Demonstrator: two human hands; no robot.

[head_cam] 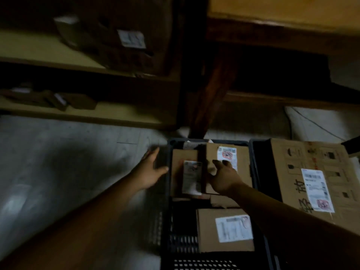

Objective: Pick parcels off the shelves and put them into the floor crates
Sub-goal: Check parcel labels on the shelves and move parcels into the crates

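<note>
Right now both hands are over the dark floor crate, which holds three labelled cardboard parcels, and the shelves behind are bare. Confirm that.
Not quite: the shelves are not bare. The head view shows a labelled box on the upper shelf and flat parcels below. The rest holds: left hand and right hand over the crate with its three parcels.

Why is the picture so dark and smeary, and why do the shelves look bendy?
In the head view the room is dim, so the shelves sink into shadow; the left hand and the floor are streaked with motion blur; the wide-angle lens bends straight edges near the borders; white labels on the parcels in the black crate stay brightest.
</note>
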